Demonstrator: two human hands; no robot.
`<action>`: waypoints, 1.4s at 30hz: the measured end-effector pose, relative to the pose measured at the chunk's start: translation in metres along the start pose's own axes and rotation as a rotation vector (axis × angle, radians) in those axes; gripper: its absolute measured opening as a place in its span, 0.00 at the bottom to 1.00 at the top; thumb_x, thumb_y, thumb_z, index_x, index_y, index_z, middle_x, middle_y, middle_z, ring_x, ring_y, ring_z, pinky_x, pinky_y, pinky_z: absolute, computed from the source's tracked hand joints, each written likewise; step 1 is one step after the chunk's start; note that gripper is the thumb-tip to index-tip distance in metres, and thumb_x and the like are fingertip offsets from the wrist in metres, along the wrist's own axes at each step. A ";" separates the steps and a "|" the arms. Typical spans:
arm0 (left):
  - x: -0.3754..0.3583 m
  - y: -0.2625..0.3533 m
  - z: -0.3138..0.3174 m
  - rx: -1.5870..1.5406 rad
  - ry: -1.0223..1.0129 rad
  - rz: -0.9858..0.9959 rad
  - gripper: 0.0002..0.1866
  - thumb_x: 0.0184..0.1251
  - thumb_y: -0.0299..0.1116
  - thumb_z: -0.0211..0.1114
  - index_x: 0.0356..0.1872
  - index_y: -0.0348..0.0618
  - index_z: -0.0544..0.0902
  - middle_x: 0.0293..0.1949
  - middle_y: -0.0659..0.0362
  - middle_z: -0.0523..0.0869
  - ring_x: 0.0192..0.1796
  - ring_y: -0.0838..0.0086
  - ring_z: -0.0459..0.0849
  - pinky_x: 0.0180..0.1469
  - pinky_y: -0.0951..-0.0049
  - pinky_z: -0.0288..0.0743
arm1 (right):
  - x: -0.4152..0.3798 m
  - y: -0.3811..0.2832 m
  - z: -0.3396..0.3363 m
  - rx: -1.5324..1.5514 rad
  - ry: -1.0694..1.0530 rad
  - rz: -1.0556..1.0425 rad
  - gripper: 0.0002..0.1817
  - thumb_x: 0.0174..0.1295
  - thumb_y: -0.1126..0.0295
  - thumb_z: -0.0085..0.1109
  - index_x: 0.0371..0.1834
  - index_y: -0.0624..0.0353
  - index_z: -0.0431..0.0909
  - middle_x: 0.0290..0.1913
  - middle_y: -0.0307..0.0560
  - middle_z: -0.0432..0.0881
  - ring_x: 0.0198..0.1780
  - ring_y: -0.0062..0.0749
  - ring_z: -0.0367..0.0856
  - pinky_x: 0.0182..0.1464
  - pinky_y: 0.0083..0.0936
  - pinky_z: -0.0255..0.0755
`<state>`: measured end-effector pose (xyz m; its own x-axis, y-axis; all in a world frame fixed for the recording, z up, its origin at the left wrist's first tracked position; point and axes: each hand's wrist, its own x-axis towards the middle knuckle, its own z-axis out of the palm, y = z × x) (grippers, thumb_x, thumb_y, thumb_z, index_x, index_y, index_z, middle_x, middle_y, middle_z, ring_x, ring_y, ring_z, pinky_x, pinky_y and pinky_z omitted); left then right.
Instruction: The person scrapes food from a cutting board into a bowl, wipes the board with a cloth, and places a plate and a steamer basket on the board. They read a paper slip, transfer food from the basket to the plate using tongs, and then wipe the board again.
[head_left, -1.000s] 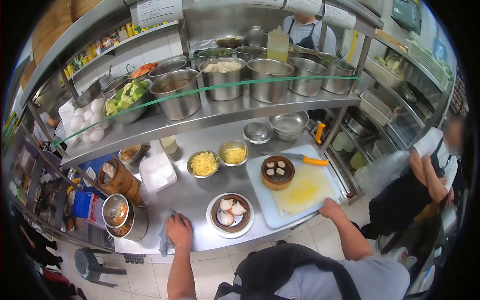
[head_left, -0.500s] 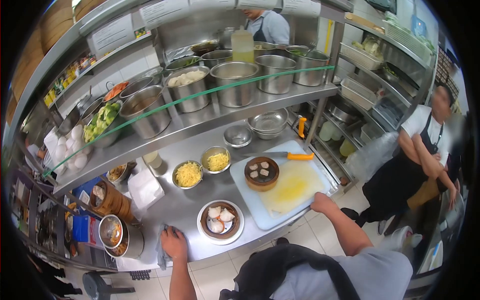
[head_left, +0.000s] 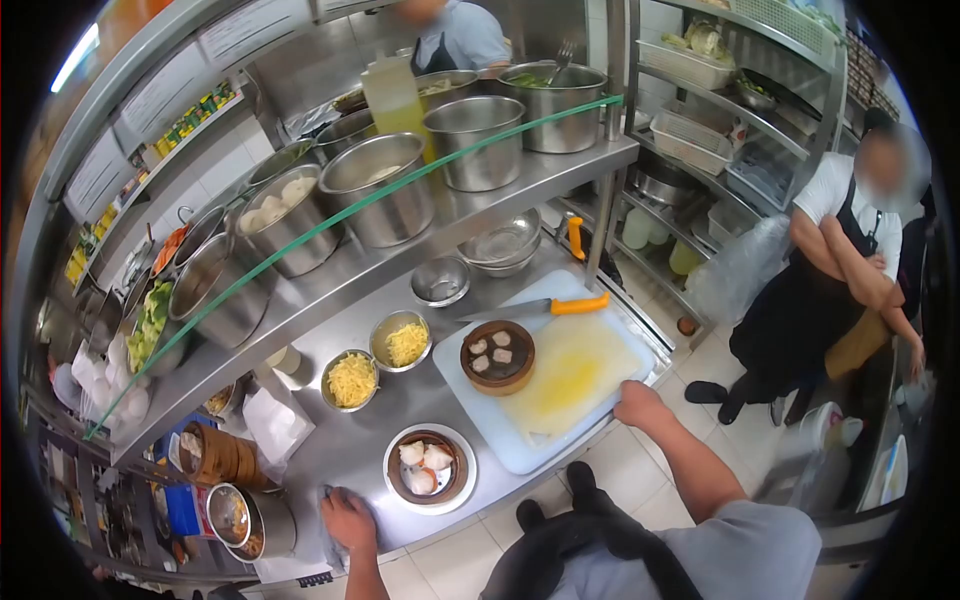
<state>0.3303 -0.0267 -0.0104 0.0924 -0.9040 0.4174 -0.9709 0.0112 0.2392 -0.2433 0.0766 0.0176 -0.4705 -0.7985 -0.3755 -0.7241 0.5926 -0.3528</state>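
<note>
My left hand (head_left: 348, 519) rests at the counter's front edge, fingers curled over a grey cloth (head_left: 329, 540). My right hand (head_left: 641, 404) is closed at the near right edge of a white cutting board (head_left: 510, 440); its fingertips are hidden. On the board stand a bamboo steamer (head_left: 500, 382) with several small pieces of food inside and a knife (head_left: 580, 304) with an orange handle. Between my hands, a white plate (head_left: 433, 505) bears another steamer (head_left: 466, 478) holding three dumplings (head_left: 425, 465).
Two metal bowls of shredded yellow food (head_left: 352, 380) sit behind the plate. Metal bowls (head_left: 440, 282) stand farther back. A glass-edged shelf (head_left: 400, 260) with several steel pots (head_left: 475, 150) crosses above the counter. A person (head_left: 830, 270) stands at the right with folded arms; another works behind the shelf.
My view has turned and shifted, so the shelf and counter sit more to the left and tilt more. Both hands stay in the same places on the counter.
</note>
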 end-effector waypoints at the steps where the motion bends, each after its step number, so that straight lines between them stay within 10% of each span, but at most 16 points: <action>1: 0.001 -0.002 0.002 0.009 -0.009 0.014 0.17 0.62 0.31 0.61 0.51 0.36 0.81 0.44 0.43 0.80 0.48 0.44 0.79 0.52 0.48 0.73 | 0.001 0.001 0.001 0.007 -0.002 0.004 0.19 0.57 0.68 0.58 0.49 0.68 0.80 0.53 0.69 0.82 0.59 0.60 0.80 0.63 0.44 0.74; 8: 0.021 -0.037 -0.011 -0.092 -0.287 0.050 0.12 0.65 0.31 0.61 0.46 0.38 0.83 0.45 0.48 0.83 0.46 0.47 0.81 0.50 0.50 0.75 | -0.003 0.004 0.004 0.076 0.051 -0.010 0.18 0.56 0.68 0.58 0.47 0.67 0.80 0.52 0.66 0.82 0.57 0.59 0.81 0.62 0.45 0.74; 12: 0.059 0.047 -0.080 -0.190 -0.064 0.035 0.09 0.65 0.27 0.61 0.43 0.38 0.83 0.43 0.50 0.83 0.46 0.50 0.82 0.49 0.54 0.76 | -0.004 0.004 0.004 0.061 0.055 -0.027 0.17 0.56 0.69 0.57 0.47 0.66 0.80 0.51 0.66 0.82 0.55 0.60 0.82 0.61 0.46 0.75; 22: 0.210 0.327 -0.270 -0.058 0.760 1.282 0.20 0.50 0.20 0.70 0.47 0.42 0.86 0.49 0.51 0.84 0.50 0.54 0.83 0.56 0.57 0.75 | -0.004 0.010 0.005 0.094 0.067 -0.080 0.16 0.57 0.70 0.55 0.46 0.66 0.79 0.50 0.66 0.82 0.54 0.62 0.82 0.60 0.48 0.75; 29: 0.294 0.477 -0.343 0.099 1.068 1.356 0.19 0.60 0.23 0.69 0.53 0.47 0.84 0.54 0.58 0.85 0.60 0.58 0.81 0.62 0.59 0.75 | 0.000 0.012 0.013 0.118 0.134 -0.071 0.16 0.55 0.70 0.56 0.43 0.67 0.82 0.46 0.68 0.84 0.51 0.61 0.83 0.57 0.46 0.77; 31: 0.302 0.494 -0.350 0.382 1.031 1.306 0.14 0.61 0.32 0.67 0.48 0.43 0.83 0.53 0.52 0.81 0.59 0.59 0.78 0.62 0.61 0.72 | 0.002 0.015 0.015 0.106 0.135 -0.074 0.16 0.55 0.70 0.56 0.43 0.67 0.82 0.46 0.67 0.84 0.51 0.61 0.83 0.57 0.46 0.77; 42: 0.308 0.517 -0.389 -0.119 0.568 1.143 0.11 0.68 0.35 0.65 0.41 0.37 0.88 0.43 0.49 0.85 0.49 0.53 0.84 0.54 0.59 0.77 | 0.007 0.021 -0.009 0.053 -0.094 -0.210 0.16 0.56 0.65 0.57 0.39 0.67 0.83 0.44 0.65 0.85 0.50 0.58 0.84 0.54 0.46 0.78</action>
<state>-0.0569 -0.1333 0.5828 -0.6674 -0.0468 0.7432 -0.5375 0.7210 -0.4373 -0.2664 0.0829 0.0152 -0.2613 -0.8930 -0.3664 -0.7725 0.4210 -0.4753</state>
